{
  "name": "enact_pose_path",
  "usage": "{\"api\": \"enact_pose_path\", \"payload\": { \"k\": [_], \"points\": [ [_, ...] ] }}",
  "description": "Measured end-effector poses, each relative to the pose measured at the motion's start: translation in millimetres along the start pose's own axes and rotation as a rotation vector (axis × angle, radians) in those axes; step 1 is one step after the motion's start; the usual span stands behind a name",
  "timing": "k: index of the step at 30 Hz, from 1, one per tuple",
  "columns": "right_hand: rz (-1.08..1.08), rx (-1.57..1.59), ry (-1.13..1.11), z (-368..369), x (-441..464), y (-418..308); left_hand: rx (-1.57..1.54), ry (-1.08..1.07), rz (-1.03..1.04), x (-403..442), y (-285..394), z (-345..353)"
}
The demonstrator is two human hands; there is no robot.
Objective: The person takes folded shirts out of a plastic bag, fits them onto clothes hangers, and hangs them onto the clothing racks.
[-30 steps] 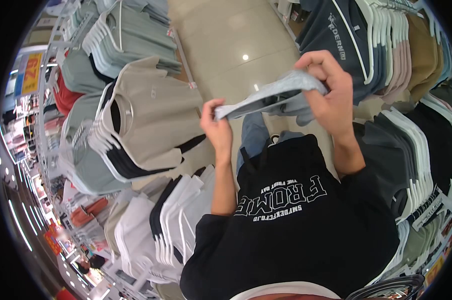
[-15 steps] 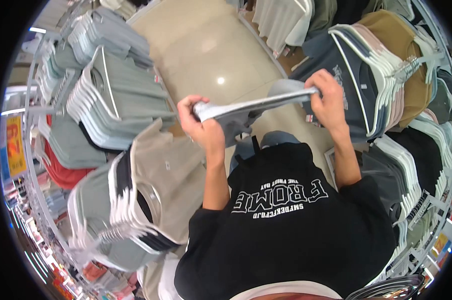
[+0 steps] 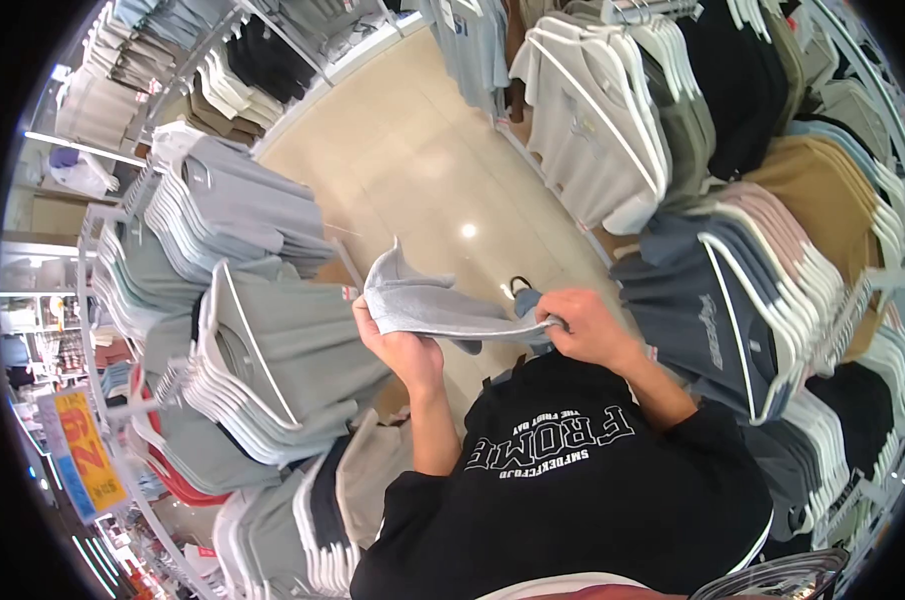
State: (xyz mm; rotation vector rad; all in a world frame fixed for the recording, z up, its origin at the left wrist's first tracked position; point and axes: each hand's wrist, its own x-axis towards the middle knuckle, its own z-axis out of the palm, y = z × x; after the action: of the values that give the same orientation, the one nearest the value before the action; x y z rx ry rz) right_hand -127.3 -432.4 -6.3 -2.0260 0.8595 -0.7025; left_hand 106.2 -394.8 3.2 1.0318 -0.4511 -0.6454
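Observation:
A light grey garment [image 3: 438, 308] is stretched between my two hands in front of my waist; its exact kind does not show. My left hand [image 3: 408, 352] is closed around its left end, where a loose flap of cloth sticks up. At the other end, my right hand [image 3: 588, 325] pinches the edge with the fingers curled over it. Part of the cloth hangs down between the hands, and the fingers' far sides are hidden.
Grey-green shirts [image 3: 293, 340] on white hangers line the left rack, with a price sign [image 3: 88, 450] beside it. Dark blue shirts [image 3: 683, 320] and beige shirts [image 3: 583, 130] hang at the right. A tiled aisle floor [image 3: 413, 150] runs ahead between the racks.
The view has tilted up, showing more of the aisle. Both hands have come closer together, the right one lower and nearer my body. The garment's left end has flared open.

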Motion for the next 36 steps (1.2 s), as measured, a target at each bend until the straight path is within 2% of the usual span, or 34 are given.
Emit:
{"api": "enact_pose_path", "payload": {
  "k": [3, 7, 9, 12, 15, 17, 25, 28, 31, 34, 36],
  "points": [
    [0.067, 0.006, -0.031, -10, 49, 21, 0.056, -0.004, 0.08, 40, 9, 43],
    [0.053, 0.081, -0.087, -24, 110, 46, 0.089, -0.001, 0.175, 93, 13, 80],
    [-0.002, 0.095, -0.072, -41, 142, 47, 0.042, -0.004, 0.137, 115, 9, 96],
    [0.054, 0.229, -0.109, -61, 180, 49, -0.087, 0.006, 0.048, 146, 5, 120],
    [0.048, 0.284, -0.011, -68, 215, 61, -0.147, 0.014, 0.001, 187, -9, 128],
    [0.089, 0.254, 0.093, -72, 240, 66, -0.151, 0.063, -0.039, 212, -18, 142],
    [0.102, 0.037, 0.719, -84, 387, 95, -0.158, -0.252, -0.071, 334, -61, 170],
    [0.08, -0.19, 0.953, -93, 462, 114, -0.115, -0.338, -0.118, 374, -67, 177],
    [0.063, -0.659, 1.043, -108, 539, 144, -0.151, -0.424, -0.141, 421, -86, 184],
    [0.267, -0.633, 0.858, -102, 563, 176, -0.156, -0.486, -0.18, 449, -88, 189],
    [0.435, -0.51, 0.715, -95, 571, 195, -0.163, -0.483, -0.207, 465, -91, 193]
  ]
}}
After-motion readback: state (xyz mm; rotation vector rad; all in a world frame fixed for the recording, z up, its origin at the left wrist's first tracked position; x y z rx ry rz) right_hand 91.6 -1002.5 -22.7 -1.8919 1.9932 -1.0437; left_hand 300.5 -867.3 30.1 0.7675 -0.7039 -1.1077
